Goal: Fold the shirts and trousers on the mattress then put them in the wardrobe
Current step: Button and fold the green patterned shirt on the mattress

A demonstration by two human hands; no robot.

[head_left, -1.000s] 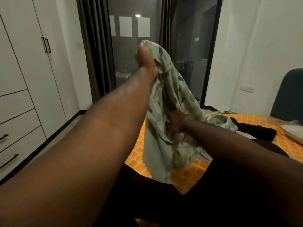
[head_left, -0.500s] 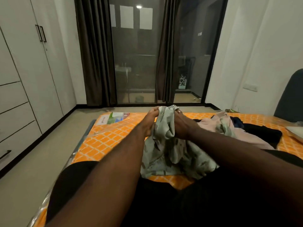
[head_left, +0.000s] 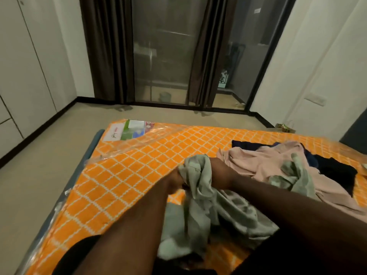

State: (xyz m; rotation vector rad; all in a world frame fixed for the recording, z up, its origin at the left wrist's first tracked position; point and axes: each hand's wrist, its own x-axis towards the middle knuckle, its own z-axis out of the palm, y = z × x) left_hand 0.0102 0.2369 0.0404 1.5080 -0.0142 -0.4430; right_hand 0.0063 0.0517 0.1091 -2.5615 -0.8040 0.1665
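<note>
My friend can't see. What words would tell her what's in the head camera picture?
The left hand and right hand grip a crumpled pale green patterned garment over an orange checked mattress. An unfolded pink garment and dark clothes lie heaped on the right, and white wardrobe doors stand on the left.

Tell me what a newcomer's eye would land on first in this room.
The bright orange mattress with a white lattice pattern fills the middle of the view. Over its near part, the left hand and the right hand both grip a crumpled pale green patterned garment. To the right lies a heap with a pale pink garment and dark clothes.
</note>
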